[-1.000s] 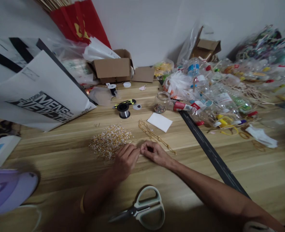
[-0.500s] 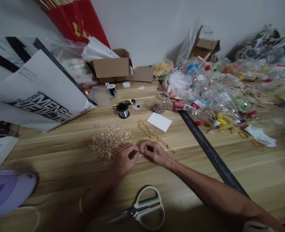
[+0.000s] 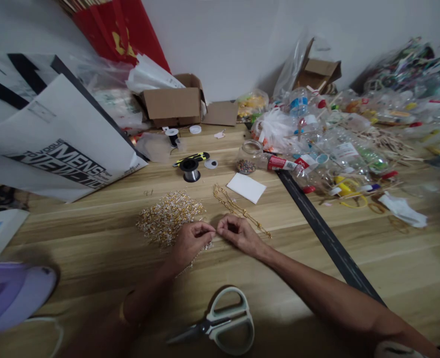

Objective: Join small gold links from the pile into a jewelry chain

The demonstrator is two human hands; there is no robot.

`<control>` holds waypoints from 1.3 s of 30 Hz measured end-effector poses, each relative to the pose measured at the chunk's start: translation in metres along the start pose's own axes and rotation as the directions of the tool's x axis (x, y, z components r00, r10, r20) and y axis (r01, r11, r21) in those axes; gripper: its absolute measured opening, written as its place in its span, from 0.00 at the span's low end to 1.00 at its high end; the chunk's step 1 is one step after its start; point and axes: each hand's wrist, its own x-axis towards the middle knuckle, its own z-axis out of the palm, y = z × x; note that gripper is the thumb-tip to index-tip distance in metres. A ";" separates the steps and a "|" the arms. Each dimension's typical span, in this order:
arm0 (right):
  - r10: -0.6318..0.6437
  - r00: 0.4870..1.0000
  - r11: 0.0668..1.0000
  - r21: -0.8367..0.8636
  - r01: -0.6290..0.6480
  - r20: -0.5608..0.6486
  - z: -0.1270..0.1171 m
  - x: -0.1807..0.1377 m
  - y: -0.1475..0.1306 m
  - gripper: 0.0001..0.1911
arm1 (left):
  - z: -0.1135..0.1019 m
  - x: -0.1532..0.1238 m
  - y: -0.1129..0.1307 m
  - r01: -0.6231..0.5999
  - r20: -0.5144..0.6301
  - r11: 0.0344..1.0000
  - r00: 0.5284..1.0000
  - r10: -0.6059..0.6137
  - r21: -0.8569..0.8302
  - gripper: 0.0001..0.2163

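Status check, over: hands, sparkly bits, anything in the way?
Left hand and right hand pinched, tips close together; what's between too small to tell. Glittery strand beneath left hand, sparkly pile beside it. Scissors nearer, apart from both hands.

Single head cam, above/behind L hand [image 3: 190, 244] & R hand [image 3: 242, 236], facing fwd + down, wide view, mid-range, wall [image 3: 220, 44] beyond hands.

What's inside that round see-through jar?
Lots of tiny, mixed-colour pieces lie at the bottom of the jar. Whatever is buried beneath the top ones is covered, so I can't tell.
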 end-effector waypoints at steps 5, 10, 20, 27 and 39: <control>-0.070 0.997 0.993 -0.100 0.066 -0.039 0.001 0.000 -0.002 0.10 | -0.001 0.002 0.000 0.013 -0.012 1.000 1.000 -0.014 -0.005 0.05; -0.178 0.969 0.960 -0.246 0.132 -0.173 0.002 -0.004 -0.005 0.09 | -0.002 0.002 -0.002 -0.010 -0.018 1.000 1.000 0.010 -0.010 0.04; -0.164 0.983 0.952 -0.276 0.136 -0.080 0.004 -0.007 -0.003 0.03 | -0.005 0.006 -0.004 -0.001 -0.042 1.000 0.999 0.000 -0.019 0.04; -0.150 0.989 0.937 -0.320 0.138 -0.012 0.003 -0.007 -0.004 0.03 | -0.006 0.006 -0.002 0.041 -0.025 0.998 0.999 -0.043 -0.045 0.05; -0.215 0.973 0.860 -0.455 0.232 0.088 0.005 -0.009 -0.005 0.08 | -0.008 0.007 -0.004 0.056 -0.009 0.995 0.998 -0.057 -0.077 0.08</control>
